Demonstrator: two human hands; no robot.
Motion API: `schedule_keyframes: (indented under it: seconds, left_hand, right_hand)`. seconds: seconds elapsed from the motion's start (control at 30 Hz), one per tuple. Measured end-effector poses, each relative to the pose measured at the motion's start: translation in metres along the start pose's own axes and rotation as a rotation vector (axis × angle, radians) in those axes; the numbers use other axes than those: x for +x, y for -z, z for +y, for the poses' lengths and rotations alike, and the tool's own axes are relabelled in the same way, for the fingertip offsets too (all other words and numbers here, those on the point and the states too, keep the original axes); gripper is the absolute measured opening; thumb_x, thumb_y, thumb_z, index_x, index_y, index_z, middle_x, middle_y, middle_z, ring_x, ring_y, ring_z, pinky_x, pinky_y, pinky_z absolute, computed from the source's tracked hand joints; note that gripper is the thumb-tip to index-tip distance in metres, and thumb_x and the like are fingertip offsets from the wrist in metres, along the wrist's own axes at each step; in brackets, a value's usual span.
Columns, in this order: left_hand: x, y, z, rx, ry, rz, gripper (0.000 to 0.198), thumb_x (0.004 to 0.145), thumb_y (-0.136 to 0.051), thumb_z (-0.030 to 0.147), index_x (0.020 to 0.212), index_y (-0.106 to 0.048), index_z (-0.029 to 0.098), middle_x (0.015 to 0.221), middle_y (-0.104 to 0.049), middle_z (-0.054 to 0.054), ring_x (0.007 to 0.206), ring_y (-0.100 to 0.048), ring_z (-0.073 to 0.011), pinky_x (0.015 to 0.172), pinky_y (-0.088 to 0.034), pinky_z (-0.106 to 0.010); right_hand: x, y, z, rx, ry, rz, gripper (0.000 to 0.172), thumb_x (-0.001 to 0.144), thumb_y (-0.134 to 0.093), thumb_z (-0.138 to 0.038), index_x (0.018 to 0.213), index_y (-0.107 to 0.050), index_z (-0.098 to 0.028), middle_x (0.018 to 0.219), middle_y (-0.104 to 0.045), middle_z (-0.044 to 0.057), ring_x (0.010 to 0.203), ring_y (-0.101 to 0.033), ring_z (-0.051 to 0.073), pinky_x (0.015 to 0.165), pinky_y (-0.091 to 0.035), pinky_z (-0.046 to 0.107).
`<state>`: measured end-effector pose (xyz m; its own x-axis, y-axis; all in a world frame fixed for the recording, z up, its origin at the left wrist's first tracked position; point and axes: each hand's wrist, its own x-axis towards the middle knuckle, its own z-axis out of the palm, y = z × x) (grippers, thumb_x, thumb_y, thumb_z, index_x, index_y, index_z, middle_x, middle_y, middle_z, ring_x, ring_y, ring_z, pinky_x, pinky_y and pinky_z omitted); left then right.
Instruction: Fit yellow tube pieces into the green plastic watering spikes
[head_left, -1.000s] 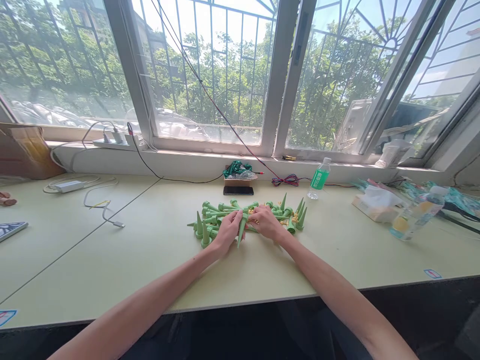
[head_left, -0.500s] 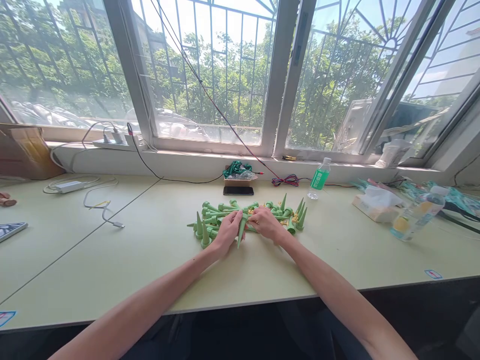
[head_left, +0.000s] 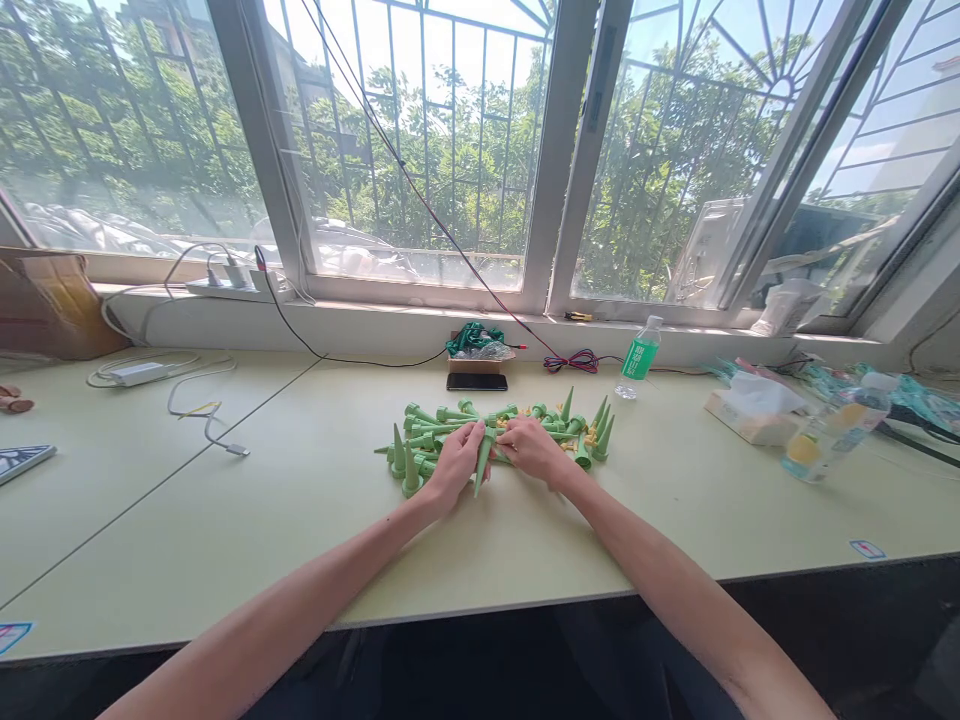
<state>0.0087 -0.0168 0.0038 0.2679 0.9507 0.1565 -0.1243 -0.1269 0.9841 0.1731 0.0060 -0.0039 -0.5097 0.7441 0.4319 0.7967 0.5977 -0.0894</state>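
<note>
My left hand [head_left: 455, 462] is closed around a green plastic watering spike [head_left: 484, 462], whose tapered point hangs down toward the table's front edge. Close by on its right, my right hand [head_left: 531, 446] has its fingers pinched together at the spike's wide end. Whatever sits between those fingertips is too small and hidden to make out. Behind and on both sides of my hands lies a pile of similar green spikes [head_left: 409, 470], some standing point up and others on their sides. Small yellow pieces [head_left: 592, 437] are mixed in at the pile's right.
A black phone [head_left: 477, 382] lies behind the pile, before a small box [head_left: 472, 365]. Beyond to the right stand a green-labelled bottle [head_left: 639, 358], a tissue box [head_left: 756, 414] and a tilted clear bottle [head_left: 834, 432]. White cables [head_left: 202, 410] spread over the table's left.
My right hand's fingers have shifted very slightly at the spike's wide end. My left hand keeps the spike in the same place.
</note>
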Motion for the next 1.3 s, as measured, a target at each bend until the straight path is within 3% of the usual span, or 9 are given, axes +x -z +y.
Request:
schedule_keyframes:
  seconds: [0.97, 1.3]
  left_hand:
    - [-0.001, -0.002, 0.002, 0.004, -0.006, 0.0, 0.036, 0.084, -0.051, 0.052, 0.074, -0.045, 0.018, 0.058, -0.056, 0.003, 0.033, -0.047, -0.0081, 0.031, -0.036, -0.02]
    - [-0.003, -0.003, 0.004, 0.015, -0.001, 0.004, 0.036, 0.085, -0.051, 0.052, 0.074, -0.045, 0.018, 0.058, -0.056, 0.003, 0.033, -0.047, -0.0083, 0.032, -0.035, -0.02]
  right_hand:
    - [0.0, -0.004, 0.002, 0.053, 0.01, 0.029, 0.024, 0.084, -0.058, -0.01, 0.063, -0.066, -0.018, 0.061, -0.046, 0.0, 0.064, -0.039, 0.012, 0.066, -0.031, 0.025]
    - [0.002, -0.012, 0.009, 0.071, -0.035, 0.022, 0.015, 0.084, -0.061, -0.01, 0.073, -0.069, -0.018, 0.075, -0.052, 0.003, 0.073, -0.044, 0.014, 0.072, -0.037, 0.026]
